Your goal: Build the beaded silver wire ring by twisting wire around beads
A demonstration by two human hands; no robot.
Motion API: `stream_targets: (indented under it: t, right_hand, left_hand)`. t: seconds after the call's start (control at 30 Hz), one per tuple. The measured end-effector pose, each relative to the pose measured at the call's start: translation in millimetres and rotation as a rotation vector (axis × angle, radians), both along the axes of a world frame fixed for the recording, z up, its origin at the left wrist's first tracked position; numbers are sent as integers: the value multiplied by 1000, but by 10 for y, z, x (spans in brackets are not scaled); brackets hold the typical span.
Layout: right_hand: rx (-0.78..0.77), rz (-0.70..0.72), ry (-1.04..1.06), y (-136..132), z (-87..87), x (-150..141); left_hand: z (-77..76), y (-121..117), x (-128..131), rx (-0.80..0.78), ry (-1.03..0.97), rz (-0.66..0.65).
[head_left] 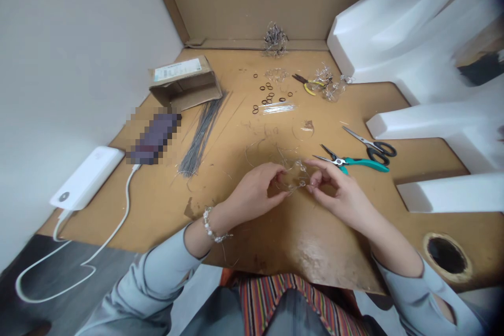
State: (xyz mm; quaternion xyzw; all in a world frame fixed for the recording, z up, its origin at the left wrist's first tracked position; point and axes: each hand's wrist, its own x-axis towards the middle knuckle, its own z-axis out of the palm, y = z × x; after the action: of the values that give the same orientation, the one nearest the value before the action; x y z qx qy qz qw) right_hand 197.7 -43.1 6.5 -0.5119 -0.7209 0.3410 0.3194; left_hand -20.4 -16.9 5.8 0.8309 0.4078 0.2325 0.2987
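Note:
Near the table's front, both my hands are closed on one bent wire piece (pixel 302 184) with small loops, held just above the wood. My left hand (pixel 262 186) grips its left side between thumb and fingers. Thumb and fingers of my right hand (pixel 340 189) pinch its right side. Thin wire ends reach up past the left fingers; their exact shape is hard to make out. Just beyond the right hand lie green-handled pliers (pixel 366 164), with black-handled scissors (pixel 376 149) behind them.
Left of centre lies a bundle of straight grey wires (pixel 202 139) by an open cardboard box (pixel 189 84). Small dark rings (pixel 268 98), short silvery wires (pixel 278 108), yellow-handled pliers (pixel 309 86) and tangled wire (pixel 275 39) lie farther back. White foam (pixel 444 189) borders the right; a power bank (pixel 87 178) sits left.

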Motion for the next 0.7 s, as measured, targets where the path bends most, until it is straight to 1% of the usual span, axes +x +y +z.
stream_targets:
  t: [0.17, 0.33, 0.4, 0.57, 0.7]
  right_hand:
    - [4, -36, -64, 13, 5, 0]
    - [22, -39, -120, 31, -12, -1]
    - [34, -32, -143, 34, -23, -1]
    - [41, -28, -152, 35, -32, 0]
    - [36, -27, -159, 38, -16, -4]
  left_hand:
    - [47, 2, -8, -80, 14, -2]
    - [107, -5, -21, -252, -16, 1]
    - [111, -7, -23, -296, -30, 15]
    - [102, -4, -23, -339, -49, 22]
    - [101, 2, -26, -339, -51, 19]
